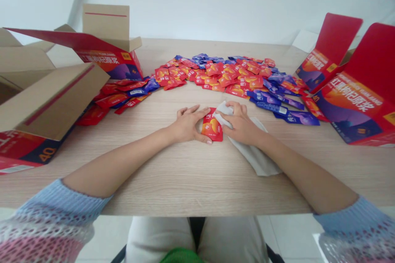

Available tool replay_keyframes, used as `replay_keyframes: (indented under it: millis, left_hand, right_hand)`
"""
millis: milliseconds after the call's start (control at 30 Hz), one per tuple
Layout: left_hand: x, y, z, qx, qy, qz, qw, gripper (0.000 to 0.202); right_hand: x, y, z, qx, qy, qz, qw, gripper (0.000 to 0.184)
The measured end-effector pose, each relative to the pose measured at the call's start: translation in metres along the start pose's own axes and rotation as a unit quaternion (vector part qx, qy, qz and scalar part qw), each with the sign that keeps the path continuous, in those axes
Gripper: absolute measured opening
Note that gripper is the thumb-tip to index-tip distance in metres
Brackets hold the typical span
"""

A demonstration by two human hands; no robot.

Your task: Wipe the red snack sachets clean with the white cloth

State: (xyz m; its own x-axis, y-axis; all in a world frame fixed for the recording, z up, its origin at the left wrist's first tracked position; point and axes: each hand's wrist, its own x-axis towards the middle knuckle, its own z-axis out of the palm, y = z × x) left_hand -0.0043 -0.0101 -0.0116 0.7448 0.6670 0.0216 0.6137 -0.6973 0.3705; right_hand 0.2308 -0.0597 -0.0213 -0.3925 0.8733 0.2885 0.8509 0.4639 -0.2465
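Note:
A red and orange packet (pixel 212 126) lies on the wooden table (pixel 185 172) in front of me. My left hand (pixel 187 123) grips its left edge, thumb below and fingers over the top. My right hand (pixel 241 124) is closed on a bunched white cloth (pixel 256 154) and presses it against the packet's right side. The cloth trails back along the table under my right forearm.
Several red and blue packets (pixel 228 74) are spread in an arc across the far half of the table. Open cardboard boxes (pixel 46 102) stand at the left, and red and purple boxes (pixel 354 102) with raised lids at the right.

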Motion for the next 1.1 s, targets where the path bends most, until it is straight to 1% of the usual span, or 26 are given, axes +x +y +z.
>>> replay_keyframes:
  millis: [33,100,200,267,367,500,567,633,700,833,900,1000,1100]
  left_hand:
    - [0.000,0.000,0.000,0.004,-0.002,0.004,1.000,0.106]
    - [0.001,0.000,0.001,0.015,-0.004,0.002,1.000,0.108]
    - [0.001,0.000,0.002,0.038,-0.002,-0.025,0.999,0.111]
    - [0.001,0.000,0.002,0.046,0.000,-0.035,0.998,0.114]
    - [0.001,0.000,0.002,0.040,0.000,-0.027,0.999,0.117]
    - [0.002,-0.001,0.002,0.031,0.003,-0.023,0.999,0.118]
    - [0.002,-0.001,0.001,0.029,-0.003,-0.023,0.999,0.117]
    - [0.003,-0.002,0.001,0.032,-0.012,-0.021,0.999,0.114]
    - [0.002,-0.002,0.001,0.037,-0.012,-0.020,0.999,0.114]
    - [0.001,-0.001,0.002,0.047,0.000,-0.015,0.999,0.115]
    - [0.001,-0.001,0.002,0.051,-0.001,-0.010,0.999,0.114]
    - [0.001,-0.001,0.003,0.051,-0.004,-0.011,0.999,0.113]
    - [0.002,-0.001,0.003,0.048,-0.003,-0.008,0.999,0.112]
  right_hand:
    - [0.002,0.001,0.000,-0.001,0.001,-0.005,1.000,0.051]
    - [0.004,-0.002,-0.002,0.013,-0.008,-0.039,0.999,0.053]
    - [0.000,-0.017,-0.009,0.059,-0.051,-0.115,0.990,0.054]
    - [-0.003,-0.027,-0.013,0.092,-0.078,-0.142,0.982,0.053]
    - [-0.003,-0.029,-0.014,0.109,-0.085,-0.136,0.981,0.052]
    - [0.006,-0.012,-0.007,0.061,-0.047,-0.104,0.992,0.048]
    - [0.011,-0.003,-0.004,0.038,-0.030,-0.083,0.995,0.050]
    - [0.012,0.001,-0.003,0.028,-0.027,-0.075,0.996,0.052]
    - [0.008,-0.001,-0.006,0.028,-0.031,-0.088,0.995,0.053]
    - [-0.004,-0.014,-0.015,0.067,-0.067,-0.154,0.983,0.052]
    - [-0.007,-0.018,-0.016,0.089,-0.080,-0.163,0.979,0.053]
    - [-0.006,-0.015,-0.013,0.086,-0.062,-0.134,0.985,0.052]
    - [-0.001,-0.003,-0.008,0.050,-0.031,-0.098,0.993,0.052]
